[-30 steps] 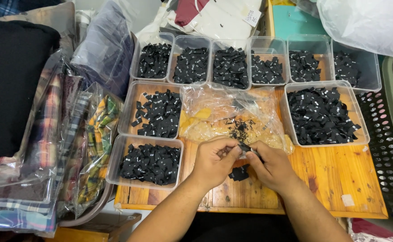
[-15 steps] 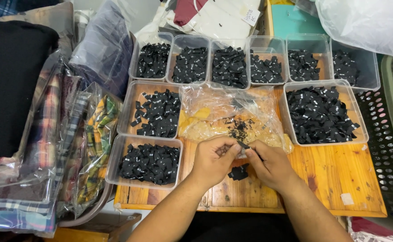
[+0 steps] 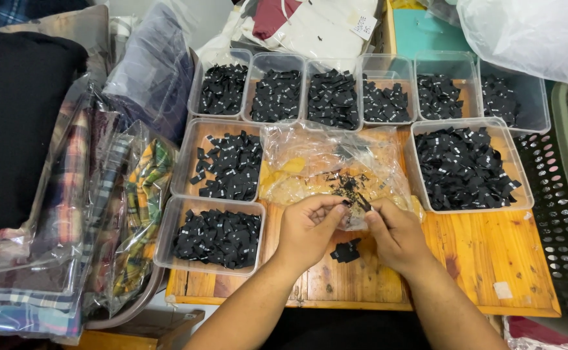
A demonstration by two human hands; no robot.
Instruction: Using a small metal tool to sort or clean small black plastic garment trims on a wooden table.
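A wooden table crowded with clear plastic trays of small black fabric labels fills the view — a far row of smaller trays, two stacked at the left, one large tray at the right. Bagged plaid garments lie heaped off the table's left edge, and a black perforated basket stands at the right.

At the centre lies a crumpled clear plastic bag, its near edge touching both hands, with a scatter of loose black labels inside.

The left hand and right hand meet at the bag's near edge, fingertips pressed together on a small black label pinched between them; how much of it each hand holds cannot be told.

On the bare wood just near of the fingertips, between the two hands, sits a small pile of black labels — a little closer to the right hand's thumb side. The pinched label lies directly far of that pile, and the bag's loose labels lie farther still along the same line.
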